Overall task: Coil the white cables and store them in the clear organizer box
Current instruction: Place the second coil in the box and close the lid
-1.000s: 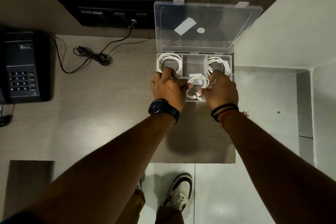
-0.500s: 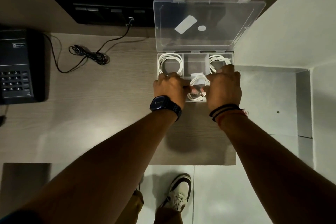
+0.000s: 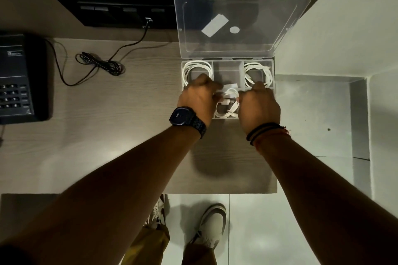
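Note:
The clear organizer box [image 3: 227, 66] lies open on the wooden desk, its lid [image 3: 241, 26] tilted back against the wall. A coiled white cable [image 3: 196, 69] fills the left compartment and another [image 3: 258, 72] the right one. A third coiled white cable [image 3: 228, 104] sits in the near middle compartment. My left hand [image 3: 199, 98] and my right hand [image 3: 258, 105] flank that coil with fingers curled down on its sides, pressing it into the compartment. The fingertips are hidden under the hands.
A black desk phone [image 3: 20, 79] stands at the left. A thin black cord [image 3: 101, 64] runs from a black wall socket panel [image 3: 120, 9]. The desk's right edge [image 3: 276, 157] drops to a tiled floor; my shoes [image 3: 212, 225] show below the near edge.
Both hands have shifted slightly on the middle coil; the right hand drew back from the right compartment's cable toward me. The coil sits lower in its compartment.

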`<state>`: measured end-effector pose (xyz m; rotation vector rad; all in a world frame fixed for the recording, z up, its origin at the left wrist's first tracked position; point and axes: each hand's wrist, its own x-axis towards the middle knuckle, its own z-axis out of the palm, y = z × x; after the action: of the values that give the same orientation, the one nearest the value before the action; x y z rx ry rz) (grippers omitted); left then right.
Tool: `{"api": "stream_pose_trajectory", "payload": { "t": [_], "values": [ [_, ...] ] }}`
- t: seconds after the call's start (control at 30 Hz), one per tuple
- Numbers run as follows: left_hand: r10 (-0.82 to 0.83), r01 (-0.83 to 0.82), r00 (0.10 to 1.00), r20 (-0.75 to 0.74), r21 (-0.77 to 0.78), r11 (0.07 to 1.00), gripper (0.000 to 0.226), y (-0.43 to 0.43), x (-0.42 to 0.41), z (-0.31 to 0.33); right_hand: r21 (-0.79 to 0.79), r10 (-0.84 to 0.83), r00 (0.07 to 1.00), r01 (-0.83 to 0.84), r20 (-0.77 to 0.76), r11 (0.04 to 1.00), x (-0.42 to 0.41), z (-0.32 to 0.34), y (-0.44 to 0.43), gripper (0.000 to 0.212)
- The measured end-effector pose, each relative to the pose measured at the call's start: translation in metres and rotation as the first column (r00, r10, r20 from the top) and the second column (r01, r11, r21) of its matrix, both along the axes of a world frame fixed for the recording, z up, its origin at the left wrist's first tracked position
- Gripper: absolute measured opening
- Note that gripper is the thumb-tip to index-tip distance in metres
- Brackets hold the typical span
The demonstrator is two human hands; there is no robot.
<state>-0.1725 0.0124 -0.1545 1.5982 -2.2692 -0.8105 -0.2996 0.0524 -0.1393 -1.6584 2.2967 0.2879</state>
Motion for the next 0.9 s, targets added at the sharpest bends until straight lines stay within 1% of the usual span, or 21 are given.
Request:
{"api": "stream_pose_trajectory", "payload": {
  "t": [0.03, 0.1, 0.17, 0.23, 0.3, 0.33, 0.43, 0.47, 0.5, 0.53, 0.6, 0.67, 0.73, 0.77, 0.8, 0.83, 0.87, 0.9],
  "values": [
    [-0.049, 0.049, 0.999, 0.017, -0.025, 0.998, 0.016, 0.002, 0.000, -0.001, 0.000, -0.002, 1.000, 0.002, 0.000, 1.000, 0.001, 0.001, -0.001, 0.023],
    [-0.147, 0.156, 0.982, 0.116, -0.074, 0.985, 0.020, 0.005, 0.001, -0.002, -0.021, -0.028, 0.999, 0.028, 0.016, 0.999, 0.002, 0.002, -0.005, 0.021],
    [-0.212, 0.252, 0.946, 0.246, -0.144, 0.957, 0.022, 0.008, 0.002, -0.003, -0.042, -0.051, 0.998, 0.053, 0.037, 0.998, 0.003, 0.003, -0.007, 0.021],
    [-0.264, 0.342, 0.892, 0.366, -0.168, 0.925, 0.029, 0.010, 0.001, -0.005, -0.049, -0.013, 1.000, 0.014, 0.020, 0.999, 0.004, 0.005, -0.009, 0.020],
    [-0.314, 0.411, 0.837, 0.448, -0.135, 0.902, 0.040, 0.010, 0.000, -0.007, -0.075, 0.048, 0.999, -0.047, 0.004, 0.996, 0.001, 0.005, -0.009, 0.017],
    [-0.327, 0.428, 0.818, 0.474, -0.120, 0.896, 0.042, 0.009, 0.000, -0.008, -0.080, 0.074, 0.997, -0.073, 0.005, 0.994, 0.000, 0.004, -0.010, 0.016],
    [-0.345, 0.454, 0.767, 0.541, -0.078, 0.888, 0.036, 0.004, -0.004, -0.005, -0.039, 0.124, 0.992, -0.124, -0.011, 0.991, 0.002, -0.002, -0.006, 0.019],
    [-0.360, 0.466, 0.744, 0.562, -0.052, 0.883, 0.035, 0.003, -0.006, -0.004, -0.048, 0.134, 0.991, -0.134, -0.006, 0.990, 0.004, -0.005, -0.004, 0.021],
    [-0.376, 0.474, 0.729, 0.572, -0.026, 0.880, 0.035, 0.001, -0.007, -0.003, -0.088, 0.127, 0.992, -0.124, 0.019, 0.988, 0.006, -0.008, -0.001, 0.023],
    [-0.390, 0.478, 0.724, 0.569, -0.006, 0.878, 0.034, 0.001, -0.008, -0.002, -0.139, 0.092, 0.993, -0.081, 0.078, 0.987, 0.008, -0.009, 0.003, 0.026],
    [-0.400, 0.468, 0.742, 0.538, 0.011, 0.884, 0.035, 0.000, -0.007, -0.002, -0.204, -0.021, 0.971, 0.071, 0.238, 0.976, 0.011, -0.011, 0.008, 0.029],
    [-0.406, 0.441, 0.783, 0.472, 0.040, 0.897, 0.034, -0.003, -0.002, -0.001, -0.173, -0.118, 0.934, 0.184, 0.337, 0.968, 0.013, -0.011, 0.009, 0.029],
    [-0.413, 0.421, 0.816, 0.404, 0.075, 0.904, 0.032, -0.009, 0.006, 0.002, -0.113, -0.115, 0.939, 0.160, 0.325, 0.981, 0.010, -0.008, 0.006, 0.027],
    [-0.415, 0.419, 0.836, 0.360, 0.071, 0.905, 0.031, -0.012, 0.011, 0.005, -0.117, -0.119, 0.940, 0.164, 0.320, 0.980, 0.006, -0.004, 0.004, 0.026],
    [-0.393, 0.402, 0.871, 0.295, 0.034, 0.915, 0.030, -0.014, 0.016, 0.009, -0.144, -0.155, 0.925, 0.216, 0.348, 0.966, -0.001, 0.002, 0.002, 0.023],
    [-0.319, 0.330, 0.928, 0.190, -0.029, 0.944, 0.027, -0.016, 0.021, 0.013, -0.194, -0.211, 0.898, 0.303, 0.387, 0.933, -0.008, 0.009, -0.002, 0.021],
    [-0.176, 0.180, 0.983, 0.054, -0.079, 0.981, 0.024, -0.019, 0.025, 0.018, -0.255, -0.273, 0.868, 0.399, 0.414, 0.881, -0.017, 0.016, -0.007, 0.021],
    [0.027, -0.034, 0.996, -0.079, -0.086, 0.996, 0.022, -0.023, 0.029, 0.023, -0.317, -0.337, 0.830, 0.498, 0.445, 0.807, -0.027, 0.023, -0.014, 0.021]
  ]
}}
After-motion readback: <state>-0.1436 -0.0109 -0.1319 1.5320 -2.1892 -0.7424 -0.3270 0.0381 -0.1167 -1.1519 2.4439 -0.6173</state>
